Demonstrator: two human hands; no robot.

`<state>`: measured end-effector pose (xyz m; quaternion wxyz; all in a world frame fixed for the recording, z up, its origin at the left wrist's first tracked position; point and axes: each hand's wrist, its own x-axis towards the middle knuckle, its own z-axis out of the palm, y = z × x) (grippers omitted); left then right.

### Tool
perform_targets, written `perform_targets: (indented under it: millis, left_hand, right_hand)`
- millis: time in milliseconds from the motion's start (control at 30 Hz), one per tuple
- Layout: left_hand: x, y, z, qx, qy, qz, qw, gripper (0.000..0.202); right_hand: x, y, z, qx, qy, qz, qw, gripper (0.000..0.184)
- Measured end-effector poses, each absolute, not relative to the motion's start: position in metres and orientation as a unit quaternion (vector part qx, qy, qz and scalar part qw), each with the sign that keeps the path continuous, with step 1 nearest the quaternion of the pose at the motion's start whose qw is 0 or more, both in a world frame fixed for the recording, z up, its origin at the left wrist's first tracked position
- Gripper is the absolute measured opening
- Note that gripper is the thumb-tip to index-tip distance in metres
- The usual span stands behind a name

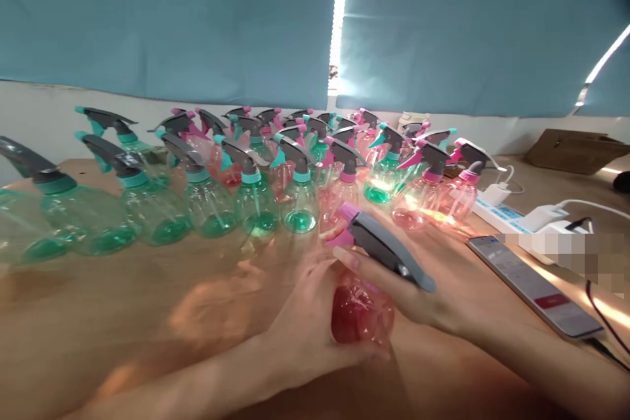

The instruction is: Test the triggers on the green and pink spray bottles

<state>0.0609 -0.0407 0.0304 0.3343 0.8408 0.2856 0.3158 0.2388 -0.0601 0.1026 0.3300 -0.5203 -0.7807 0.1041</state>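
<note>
My left hand [308,328] is wrapped around the body of a pink transparent spray bottle [361,315], held low over the wooden table [98,315]. My right hand [433,289] grips the bottle's grey spray head with pink trigger [384,246], fingers closed around it. The bottle tilts toward me. Behind it stand several green spray bottles [256,203] and several pink spray bottles [428,190] with grey heads, packed in rows across the table.
A phone [534,285] lies flat to the right of my hands. A white power strip [502,213] with plugs and cables sits behind it. A brown bag [573,151] rests at the far right. Blue curtains hang behind.
</note>
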Motion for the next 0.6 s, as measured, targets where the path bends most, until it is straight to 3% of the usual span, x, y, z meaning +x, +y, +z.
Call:
perform_targets:
  millis: [133,333,433,600]
  left_hand:
    - [0.040,-0.027,0.021,0.884,0.278,0.273,0.258,0.094]
    - [0.012,-0.009,0.006,0.929,0.294,0.176,0.142,0.073]
    - [0.010,-0.008,0.006,0.928,0.327,0.130,0.120,0.071]
    - [0.012,-0.010,0.006,0.926,0.352,0.092,0.098,0.071]
  right_hand:
    - [0.235,-0.048,0.093,-0.511,-0.769,0.126,0.363,0.013]
    - [0.240,-0.012,0.073,-0.452,-0.774,0.158,0.414,0.016]
    - [0.245,0.001,0.067,-0.411,-0.765,0.184,0.460,0.017]
    - [0.253,0.008,0.070,-0.360,-0.773,0.229,0.470,0.019]
